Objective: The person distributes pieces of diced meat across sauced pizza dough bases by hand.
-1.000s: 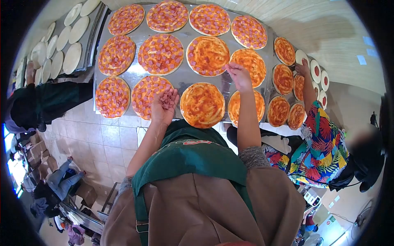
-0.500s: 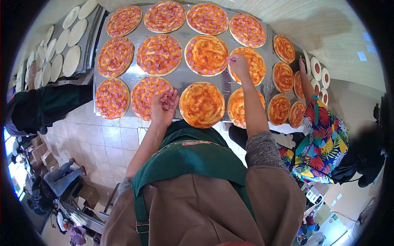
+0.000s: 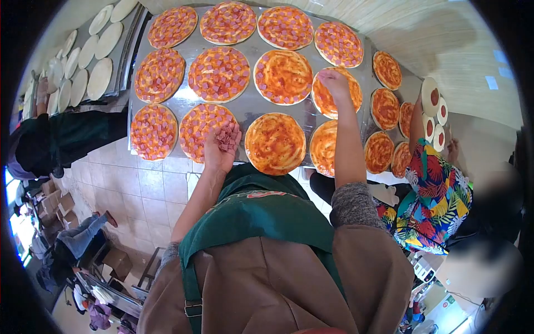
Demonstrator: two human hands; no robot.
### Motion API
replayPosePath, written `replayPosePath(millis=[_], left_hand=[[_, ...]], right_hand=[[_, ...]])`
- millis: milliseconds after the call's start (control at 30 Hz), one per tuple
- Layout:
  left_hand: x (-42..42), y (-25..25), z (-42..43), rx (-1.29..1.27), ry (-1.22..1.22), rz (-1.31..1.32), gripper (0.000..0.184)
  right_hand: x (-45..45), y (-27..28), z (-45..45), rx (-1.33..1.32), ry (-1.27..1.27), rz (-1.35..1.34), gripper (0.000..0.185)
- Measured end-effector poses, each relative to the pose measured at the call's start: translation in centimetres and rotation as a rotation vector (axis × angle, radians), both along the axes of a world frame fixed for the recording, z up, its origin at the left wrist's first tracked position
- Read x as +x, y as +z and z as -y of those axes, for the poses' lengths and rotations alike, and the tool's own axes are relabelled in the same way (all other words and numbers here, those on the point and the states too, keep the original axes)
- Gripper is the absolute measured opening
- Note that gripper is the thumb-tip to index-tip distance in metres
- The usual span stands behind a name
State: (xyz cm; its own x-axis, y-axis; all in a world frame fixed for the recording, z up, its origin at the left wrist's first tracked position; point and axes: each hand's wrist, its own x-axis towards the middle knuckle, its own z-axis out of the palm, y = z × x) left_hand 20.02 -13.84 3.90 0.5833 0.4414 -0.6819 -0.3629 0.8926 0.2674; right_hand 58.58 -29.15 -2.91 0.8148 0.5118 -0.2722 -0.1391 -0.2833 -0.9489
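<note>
Diced ham [image 3: 227,138] lies in the cupped palm of my left hand [image 3: 219,153], palm up beside a ham-topped pizza [image 3: 201,123]. Above a pizza with sauce [image 3: 347,100] is my right hand [image 3: 334,82], its fingers pinched together; what they hold is too small to make out. Just left of that hand, a partly topped pizza [image 3: 286,75] has ham cubes mostly along its left side. A pizza with only sauce [image 3: 275,143] sits at the front edge of the metal table [image 3: 186,83], right of my left hand.
Several ham-topped pizzas [image 3: 227,22] fill the table's back and left. At right, a person in a colourful shirt [image 3: 434,200] reaches toward sauced rounds [image 3: 385,106] and bases with red centres [image 3: 430,97]. A person in dark clothing [image 3: 67,142] stands left, near plain dough rounds [image 3: 100,78].
My right hand has moved right, from the partly topped pizza to above the sauced pizza beside it. My left hand has barely moved. The person at right has shifted their arm.
</note>
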Motion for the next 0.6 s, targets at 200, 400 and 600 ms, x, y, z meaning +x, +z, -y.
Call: replayPosePath(millis=[200, 400, 600], left_hand=[[0.9, 1.2, 0.1, -0.013, -0.017, -0.043, 0.032], [1.2, 1.1, -0.1, -0.024, -0.034, -0.052, 0.032], [0.8, 1.1, -0.2, -0.02, -0.036, -0.047, 0.032]], right_hand=[[-0.1, 1.8, -1.0, -0.105, 0.062, 0.003, 0.017], [0.2, 2.5, -2.5, -0.445, 0.404, 0.467, 0.015], [0.7, 2.2, -4.3, -0.624, 0.508, 0.687, 0.01]])
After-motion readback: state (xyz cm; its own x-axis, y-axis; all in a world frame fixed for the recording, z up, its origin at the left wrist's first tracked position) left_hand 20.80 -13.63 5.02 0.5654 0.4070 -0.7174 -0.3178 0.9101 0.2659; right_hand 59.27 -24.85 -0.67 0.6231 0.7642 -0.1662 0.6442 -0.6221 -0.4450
